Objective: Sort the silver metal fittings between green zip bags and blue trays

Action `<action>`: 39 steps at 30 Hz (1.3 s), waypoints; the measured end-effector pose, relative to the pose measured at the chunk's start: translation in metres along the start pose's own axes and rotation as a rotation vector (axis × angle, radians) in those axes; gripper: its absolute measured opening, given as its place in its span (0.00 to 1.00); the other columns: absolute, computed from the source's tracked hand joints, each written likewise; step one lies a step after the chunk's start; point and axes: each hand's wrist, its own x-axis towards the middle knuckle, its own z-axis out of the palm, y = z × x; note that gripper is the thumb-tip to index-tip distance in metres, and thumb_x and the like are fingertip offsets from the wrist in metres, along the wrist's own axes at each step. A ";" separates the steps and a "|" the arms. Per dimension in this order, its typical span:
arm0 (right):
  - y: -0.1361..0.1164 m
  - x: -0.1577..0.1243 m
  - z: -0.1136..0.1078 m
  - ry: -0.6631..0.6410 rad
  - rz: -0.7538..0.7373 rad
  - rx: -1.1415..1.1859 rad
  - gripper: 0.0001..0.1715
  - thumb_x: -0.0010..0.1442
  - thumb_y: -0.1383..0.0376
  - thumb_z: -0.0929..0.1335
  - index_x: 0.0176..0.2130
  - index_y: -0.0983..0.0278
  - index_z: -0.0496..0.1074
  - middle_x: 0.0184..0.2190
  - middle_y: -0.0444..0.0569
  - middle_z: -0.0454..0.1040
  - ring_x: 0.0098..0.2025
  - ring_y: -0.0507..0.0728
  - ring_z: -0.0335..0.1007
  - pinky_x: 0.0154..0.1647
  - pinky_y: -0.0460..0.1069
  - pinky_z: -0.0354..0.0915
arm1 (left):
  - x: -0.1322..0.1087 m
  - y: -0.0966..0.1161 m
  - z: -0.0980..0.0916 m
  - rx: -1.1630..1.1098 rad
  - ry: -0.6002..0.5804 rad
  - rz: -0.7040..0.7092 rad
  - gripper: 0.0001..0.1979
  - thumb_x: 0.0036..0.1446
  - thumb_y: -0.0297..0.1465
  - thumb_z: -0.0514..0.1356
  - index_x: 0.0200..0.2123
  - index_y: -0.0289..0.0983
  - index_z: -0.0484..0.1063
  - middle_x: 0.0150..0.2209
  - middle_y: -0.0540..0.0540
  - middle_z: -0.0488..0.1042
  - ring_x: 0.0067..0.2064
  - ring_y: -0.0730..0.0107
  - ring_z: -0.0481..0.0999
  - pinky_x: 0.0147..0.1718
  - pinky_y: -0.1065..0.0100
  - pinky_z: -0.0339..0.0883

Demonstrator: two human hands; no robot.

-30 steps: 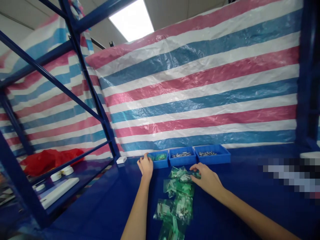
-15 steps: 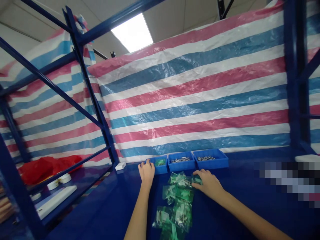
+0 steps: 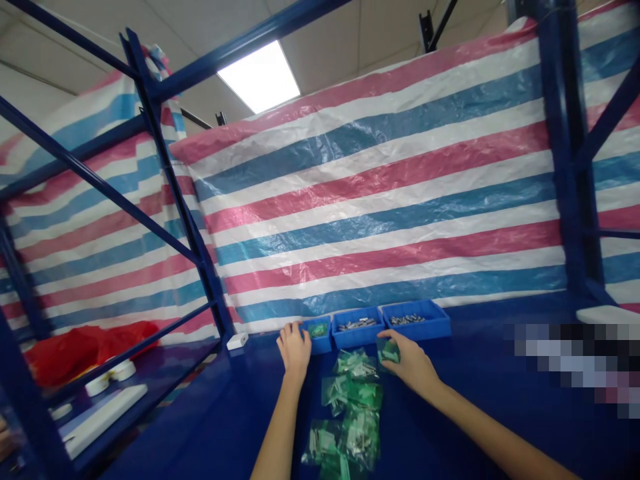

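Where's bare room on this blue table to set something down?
Bare tabletop lies left of the left forearm, nearer than the white box, and between the green packets and right forearm. Crowded: the blue bins and the packet pile.

Three blue bins (image 3: 358, 339), two hands (image 3: 414, 365), green packets (image 3: 362, 435) (overlapping, count unclear)

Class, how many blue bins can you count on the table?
3, side by side in a row: the left bin, partly covered by the left hand; the middle bin; and the right bin. No others show.
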 end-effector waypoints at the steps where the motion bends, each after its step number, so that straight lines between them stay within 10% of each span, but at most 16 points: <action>1: 0.003 0.003 0.001 0.045 0.013 0.063 0.27 0.44 0.68 0.69 0.45 0.54 0.67 0.37 0.43 0.72 0.38 0.57 0.71 0.33 0.47 0.61 | -0.001 0.004 -0.002 -0.038 -0.001 0.020 0.13 0.57 0.28 0.48 0.43 0.35 0.68 0.43 0.40 0.69 0.46 0.58 0.65 0.45 0.59 0.55; 6: 0.007 0.015 0.006 0.153 0.065 0.518 0.26 0.44 0.59 0.71 0.44 0.62 0.68 0.29 0.44 0.73 0.23 0.53 0.68 0.26 0.47 0.64 | -0.016 0.044 -0.011 -0.438 -0.056 0.229 0.11 0.59 0.33 0.49 0.35 0.39 0.71 0.39 0.46 0.71 0.45 0.61 0.66 0.46 0.61 0.54; 14: -0.006 0.012 0.015 0.026 0.072 0.852 0.25 0.42 0.56 0.72 0.39 0.67 0.70 0.30 0.50 0.75 0.22 0.53 0.69 0.15 0.44 0.61 | -0.049 0.092 0.004 -1.013 -0.488 0.372 0.23 0.57 0.45 0.52 0.18 0.35 0.65 0.20 0.51 0.62 0.27 0.72 0.62 0.30 0.71 0.55; 31: 0.001 0.014 0.001 0.214 -0.178 0.599 0.11 0.46 0.69 0.65 0.22 0.60 0.76 0.47 0.52 0.65 0.50 0.62 0.63 0.32 0.48 0.68 | -0.045 0.098 -0.023 -1.154 -0.249 0.386 0.04 0.46 0.29 0.64 0.28 0.40 0.78 0.40 0.44 0.68 0.39 0.65 0.70 0.42 0.63 0.65; 39: -0.001 0.016 0.006 0.088 -0.053 0.795 0.06 0.41 0.63 0.70 0.18 0.64 0.73 0.36 0.51 0.71 0.34 0.57 0.70 0.23 0.47 0.68 | -0.044 0.098 -0.027 -1.083 -0.106 0.434 0.09 0.47 0.25 0.63 0.33 0.41 0.77 0.42 0.44 0.66 0.43 0.64 0.69 0.46 0.60 0.62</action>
